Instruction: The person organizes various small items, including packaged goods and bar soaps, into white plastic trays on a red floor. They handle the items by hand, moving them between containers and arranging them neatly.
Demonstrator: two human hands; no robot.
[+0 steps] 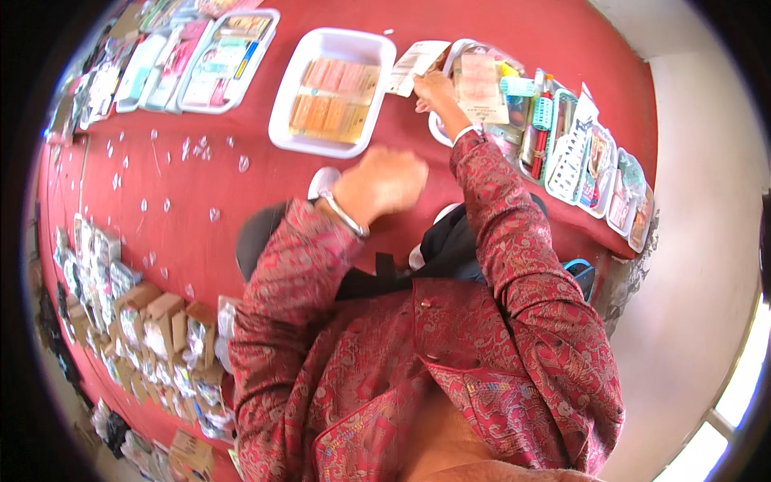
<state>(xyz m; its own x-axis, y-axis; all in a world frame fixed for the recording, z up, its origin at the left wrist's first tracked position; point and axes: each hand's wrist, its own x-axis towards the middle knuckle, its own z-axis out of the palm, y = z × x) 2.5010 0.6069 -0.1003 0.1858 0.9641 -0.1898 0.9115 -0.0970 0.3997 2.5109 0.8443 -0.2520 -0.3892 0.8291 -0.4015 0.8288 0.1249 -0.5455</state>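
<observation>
My right hand reaches forward to a printed card that lies between two white baskets, its fingers at the card's right edge. Whether the fingers grip the card is hard to tell. My left hand, blurred and wearing a metal bangle, hangs bent in front of the white plastic basket; its fingers are hidden. Inside that basket lie packs of pink hair rollers and packs of orange hair rollers. Another pack of pink rollers rests on the filled basket to the right.
Baskets with combs, rollers and small packets run along the right edge beside the wall. More filled baskets stand at the upper left. Small clear plastic bits are scattered over the red floor covering. Open cardboard boxes with packets stand at the lower left.
</observation>
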